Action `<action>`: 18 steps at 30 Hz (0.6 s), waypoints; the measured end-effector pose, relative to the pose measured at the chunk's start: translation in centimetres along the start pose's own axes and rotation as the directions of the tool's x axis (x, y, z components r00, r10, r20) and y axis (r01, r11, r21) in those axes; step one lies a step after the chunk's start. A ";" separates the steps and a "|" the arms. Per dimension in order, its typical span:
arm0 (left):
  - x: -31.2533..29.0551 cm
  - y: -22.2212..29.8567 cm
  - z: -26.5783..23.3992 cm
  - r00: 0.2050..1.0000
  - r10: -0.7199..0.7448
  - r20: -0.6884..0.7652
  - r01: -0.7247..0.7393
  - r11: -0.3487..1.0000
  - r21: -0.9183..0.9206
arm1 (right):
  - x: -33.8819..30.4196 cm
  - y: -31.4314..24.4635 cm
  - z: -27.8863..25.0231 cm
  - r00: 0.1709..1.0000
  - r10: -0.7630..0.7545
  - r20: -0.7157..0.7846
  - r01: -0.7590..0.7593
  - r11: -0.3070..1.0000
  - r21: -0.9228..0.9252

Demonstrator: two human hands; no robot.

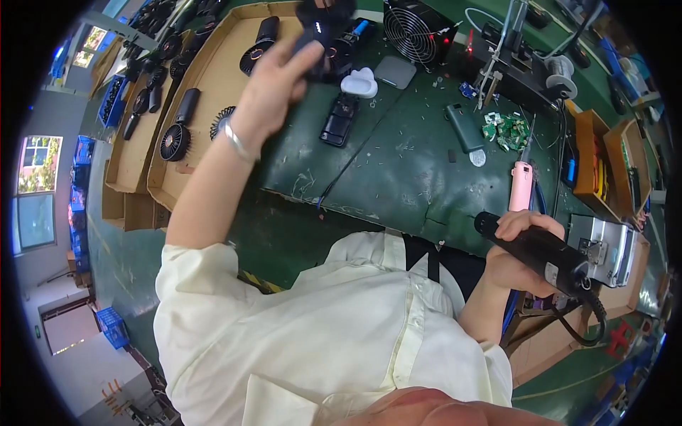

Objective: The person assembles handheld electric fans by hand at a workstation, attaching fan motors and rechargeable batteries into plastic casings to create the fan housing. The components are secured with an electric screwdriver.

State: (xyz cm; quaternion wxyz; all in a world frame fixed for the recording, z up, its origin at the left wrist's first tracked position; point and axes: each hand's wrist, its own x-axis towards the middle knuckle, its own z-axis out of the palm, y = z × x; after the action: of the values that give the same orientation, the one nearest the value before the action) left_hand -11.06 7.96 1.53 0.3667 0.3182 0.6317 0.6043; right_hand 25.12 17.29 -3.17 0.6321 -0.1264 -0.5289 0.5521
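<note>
My left hand (273, 85) is stretched toward the back of the bench, its fingers closed around a dark, motion-smeared object that looks like a black handheld fan (317, 39). Part of that grip is hidden. At the bench's front right, my right hand (526, 248) is wrapped around a black electric screwdriver (540, 252) with a coiled cord, its tip pointing left. Nearest the left hand are a white cloud-shaped dish (359, 83) and a black fan handle casing (339, 121). A pink handle casing (521, 183) lies just beyond the right hand.
A cardboard tray (160, 153) with several black handheld fans (175, 140) stands left. A larger fan (412, 32) is at the back. Green circuit boards (508, 131), a dark green casing (464, 128), a solder spool (560, 74) and a soldering iron lie right, beside a metal fixture (604, 248).
</note>
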 end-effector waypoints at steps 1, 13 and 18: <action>2.2 -2.0 -1.4 0.936 0.332 -0.118 -0.329 0.943 0.046 | 0.0 0.1 0.4 1.000 0.006 0.027 -0.007 1.000 0.015; 9.1 -4.4 -14.6 0.836 -0.112 -0.537 0.508 0.529 0.680 | -0.4 -0.1 0.0 0.990 -0.021 0.136 0.019 1.000 0.011; 7.4 -4.8 -15.6 0.783 -0.446 -0.434 0.593 0.745 0.304 | -0.5 -0.3 0.4 0.990 -0.021 0.138 0.026 0.999 -0.034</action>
State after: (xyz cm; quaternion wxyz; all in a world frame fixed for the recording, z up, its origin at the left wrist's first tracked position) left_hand -28.00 5.63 -3.78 0.3319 0.0912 0.8638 0.3680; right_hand 25.06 16.65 -3.04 0.5980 -0.0932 -0.5826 0.5425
